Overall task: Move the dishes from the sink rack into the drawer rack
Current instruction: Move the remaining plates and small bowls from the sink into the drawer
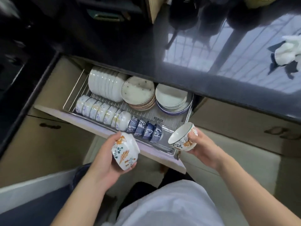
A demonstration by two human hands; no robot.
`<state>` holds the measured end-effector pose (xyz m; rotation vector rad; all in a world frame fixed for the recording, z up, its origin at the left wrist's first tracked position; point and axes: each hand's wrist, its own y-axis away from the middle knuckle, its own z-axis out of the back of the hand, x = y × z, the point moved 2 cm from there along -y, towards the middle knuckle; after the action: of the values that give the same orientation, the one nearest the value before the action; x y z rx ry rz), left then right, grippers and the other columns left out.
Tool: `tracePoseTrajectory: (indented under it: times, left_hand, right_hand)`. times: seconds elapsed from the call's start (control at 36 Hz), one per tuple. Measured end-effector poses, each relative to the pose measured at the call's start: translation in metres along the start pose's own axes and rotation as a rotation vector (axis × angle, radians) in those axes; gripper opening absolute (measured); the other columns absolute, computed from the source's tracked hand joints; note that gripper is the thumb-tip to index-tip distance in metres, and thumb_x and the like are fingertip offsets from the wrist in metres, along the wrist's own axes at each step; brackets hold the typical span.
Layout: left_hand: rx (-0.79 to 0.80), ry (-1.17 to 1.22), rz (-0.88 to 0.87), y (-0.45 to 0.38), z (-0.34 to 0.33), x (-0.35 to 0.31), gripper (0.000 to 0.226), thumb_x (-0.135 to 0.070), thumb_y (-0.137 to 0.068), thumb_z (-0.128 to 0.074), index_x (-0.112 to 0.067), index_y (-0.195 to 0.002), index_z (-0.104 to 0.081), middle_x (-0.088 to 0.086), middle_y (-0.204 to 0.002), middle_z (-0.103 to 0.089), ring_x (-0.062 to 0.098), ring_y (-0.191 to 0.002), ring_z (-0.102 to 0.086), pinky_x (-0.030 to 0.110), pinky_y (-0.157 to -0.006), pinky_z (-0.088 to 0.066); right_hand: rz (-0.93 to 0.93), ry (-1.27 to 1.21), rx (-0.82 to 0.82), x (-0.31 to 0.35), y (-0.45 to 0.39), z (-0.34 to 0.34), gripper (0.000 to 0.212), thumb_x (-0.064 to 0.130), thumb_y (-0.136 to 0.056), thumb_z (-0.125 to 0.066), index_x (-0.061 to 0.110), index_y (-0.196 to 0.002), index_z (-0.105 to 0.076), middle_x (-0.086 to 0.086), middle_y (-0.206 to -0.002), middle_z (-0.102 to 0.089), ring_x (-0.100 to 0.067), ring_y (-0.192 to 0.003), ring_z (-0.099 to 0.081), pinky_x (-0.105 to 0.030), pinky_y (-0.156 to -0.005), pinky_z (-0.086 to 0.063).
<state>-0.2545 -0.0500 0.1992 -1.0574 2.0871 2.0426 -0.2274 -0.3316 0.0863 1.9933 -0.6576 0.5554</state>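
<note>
- Your left hand [104, 154] grips a floral bowl [125, 151] tipped on its side, mouth facing away, above the drawer front.
- Your right hand [201, 146] grips a second floral bowl [181, 139] by its base, mouth facing left, over the drawer rack [172, 123].
- Both look glazed, stiff, breakable, probably slippery; hold rim and foot.

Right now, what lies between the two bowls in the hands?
In the head view, only the drawer's front edge lies between the left bowl and the right bowl.
</note>
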Motion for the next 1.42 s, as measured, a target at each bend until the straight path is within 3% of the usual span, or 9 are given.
tracePoseTrajectory:
  times: [0.14,0.22,0.42,0.5,0.58,0.78,1.0,1.22,1.42]
  left_hand:
    - [-0.024,-0.056,-0.007,-0.036,-0.006,-0.034,0.031,-0.048,-0.091,-0.063,-0.022,-0.104,-0.074,0.011,-0.098,-0.072,0.03,-0.09,-0.064,0.046,-0.085,-0.047]
    - [0.002,-0.096,0.007,-0.066,-0.006,-0.043,0.028,-0.045,-0.093,-0.063,-0.023,-0.097,-0.079,0.01,-0.097,-0.073,0.03,-0.09,-0.063,0.048,-0.085,-0.046]
    - [0.075,-0.314,0.026,-0.159,-0.007,-0.046,0.049,-0.043,-0.093,-0.064,-0.019,-0.135,-0.059,0.011,-0.117,-0.074,0.028,-0.099,-0.069,0.045,-0.086,-0.05]
    - [0.175,-0.434,0.055,-0.2,-0.001,-0.046,0.043,-0.043,-0.093,-0.065,-0.025,-0.132,-0.059,0.009,-0.124,-0.072,0.028,-0.107,-0.07,0.045,-0.087,-0.054]
    - [0.239,-0.527,0.054,-0.232,0.008,-0.047,0.035,-0.044,-0.092,-0.066,-0.03,-0.125,-0.061,0.005,-0.119,-0.074,0.028,-0.106,-0.071,0.048,-0.089,-0.056]
    - [0.324,-0.594,0.079,-0.264,0.043,-0.051,0.044,-0.054,-0.076,-0.07,-0.04,-0.117,-0.063,0.001,-0.116,-0.074,0.027,-0.105,-0.071,0.049,-0.091,-0.053]
    - [0.249,-0.55,0.085,-0.279,0.053,-0.042,0.033,-0.045,-0.091,-0.067,-0.038,-0.122,-0.061,0.002,-0.114,-0.074,0.028,-0.102,-0.07,0.044,-0.084,-0.054]
    - [0.258,-0.565,0.095,-0.282,0.057,-0.04,0.034,-0.047,-0.09,-0.068,-0.04,-0.122,-0.062,0.002,-0.116,-0.074,0.03,-0.107,-0.07,0.048,-0.089,-0.055]
    - [0.256,-0.557,0.106,-0.282,0.06,-0.04,0.035,-0.048,-0.089,-0.069,-0.039,-0.122,-0.061,0.003,-0.118,-0.073,0.031,-0.109,-0.069,0.047,-0.087,-0.055]
  right_hand:
    - [-0.059,0.082,-0.025,0.011,-0.04,-0.007,0.104,0.052,-0.058,-0.096,0.016,-0.142,-0.045,-0.014,-0.125,-0.07,-0.033,-0.112,-0.069,-0.046,-0.094,-0.055]
    - [-0.107,0.206,-0.117,0.007,-0.065,-0.005,0.115,0.052,-0.056,-0.097,0.027,-0.148,-0.034,-0.012,-0.124,-0.07,-0.033,-0.112,-0.07,-0.061,-0.104,-0.048]
    - [-0.153,0.653,-0.205,-0.009,-0.103,-0.014,0.102,0.034,-0.076,-0.089,0.035,-0.152,-0.021,0.0,-0.124,-0.056,-0.016,-0.098,-0.068,-0.039,-0.087,-0.06]
    - [-0.127,0.664,-0.297,-0.028,-0.114,-0.015,0.111,0.039,-0.073,-0.091,0.036,-0.156,-0.018,0.001,-0.14,-0.042,-0.018,-0.109,-0.063,-0.047,-0.094,-0.058]
    - [-0.125,0.731,-0.352,-0.045,-0.122,-0.018,0.118,0.044,-0.072,-0.09,0.034,-0.16,-0.011,0.008,-0.151,-0.028,-0.014,-0.128,-0.043,-0.029,-0.104,-0.043]
    - [-0.151,0.898,-0.417,-0.075,-0.136,-0.027,0.117,0.045,-0.068,-0.091,0.036,-0.159,-0.018,0.008,-0.142,-0.029,-0.016,-0.131,-0.042,-0.029,-0.111,-0.035]
    - [-0.092,1.476,-0.486,-0.093,-0.189,-0.018,0.108,0.056,-0.063,-0.076,0.024,-0.154,-0.028,-0.007,-0.143,-0.046,-0.033,-0.13,-0.036,-0.044,-0.111,-0.034]
    - [-0.123,1.519,-0.416,-0.114,-0.212,-0.02,0.103,0.049,-0.07,-0.078,0.019,-0.15,-0.02,-0.01,-0.14,-0.047,-0.033,-0.124,-0.042,-0.042,-0.112,-0.035]
    - [-0.201,1.274,-0.402,-0.105,-0.209,-0.019,0.095,0.012,-0.072,-0.083,0.019,-0.148,-0.026,-0.008,-0.152,-0.036,-0.034,-0.132,-0.047,-0.036,-0.105,-0.041]
